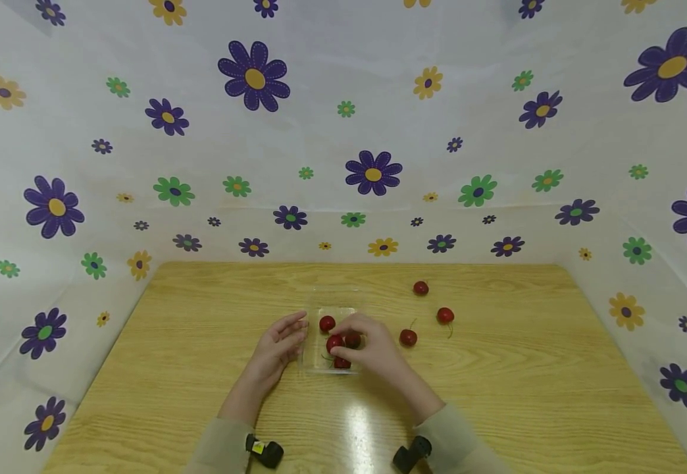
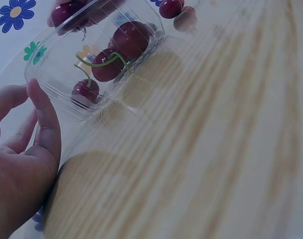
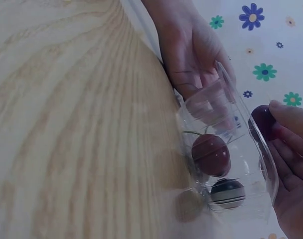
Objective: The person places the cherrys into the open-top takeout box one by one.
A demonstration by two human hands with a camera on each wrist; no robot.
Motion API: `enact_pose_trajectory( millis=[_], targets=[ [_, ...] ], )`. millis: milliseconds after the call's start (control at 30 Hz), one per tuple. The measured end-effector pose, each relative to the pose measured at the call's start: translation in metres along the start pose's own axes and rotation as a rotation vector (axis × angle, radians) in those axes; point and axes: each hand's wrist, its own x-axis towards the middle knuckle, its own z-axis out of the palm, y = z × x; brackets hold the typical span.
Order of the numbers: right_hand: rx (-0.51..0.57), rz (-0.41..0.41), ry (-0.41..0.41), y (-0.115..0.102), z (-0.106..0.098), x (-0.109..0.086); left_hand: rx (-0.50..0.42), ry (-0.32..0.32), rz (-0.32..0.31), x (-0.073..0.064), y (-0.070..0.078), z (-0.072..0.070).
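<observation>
A clear plastic box (image 1: 315, 355) sits on the table with several dark red cherries in it, one of them a cherry (image 1: 327, 323) toward its back. My right hand (image 1: 373, 345) is over the box's right side and pinches a cherry (image 3: 261, 123) between thumb and fingers, up at rim height in the right wrist view. Beside the left wall is my left hand (image 1: 275, 349), its fingers loosely bent and fingertips right at the box's edge. In the left wrist view, green stems show on the cherries (image 2: 107, 64) behind the clear wall.
Right of the box, three loose cherries lie on the wooden table (image 1: 497, 382): a near cherry (image 1: 408, 338), a stemmed cherry (image 1: 445, 316) and a far cherry (image 1: 420, 288). A white flower-patterned cloth (image 1: 308, 131) encloses the table's back and sides.
</observation>
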Motion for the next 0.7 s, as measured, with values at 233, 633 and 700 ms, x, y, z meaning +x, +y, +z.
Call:
enact_pose_trajectory(
  millis=[233, 633, 700],
  targets=[
    [-0.025, 0.009, -0.017, 0.004, 0.007, -0.001, 0.0, -0.001, 0.006, 0.0, -0.001, 0.0],
    [-0.211, -0.008, -0.07, 0.002, 0.01, -0.001, -0.009, -0.005, 0.015, 0.001, -0.001, 0.0],
    [-0.246, -0.017, -0.075, 0.003, 0.011, -0.001, -0.012, 0.0, 0.007, 0.001, -0.001, 0.0]
  ],
)
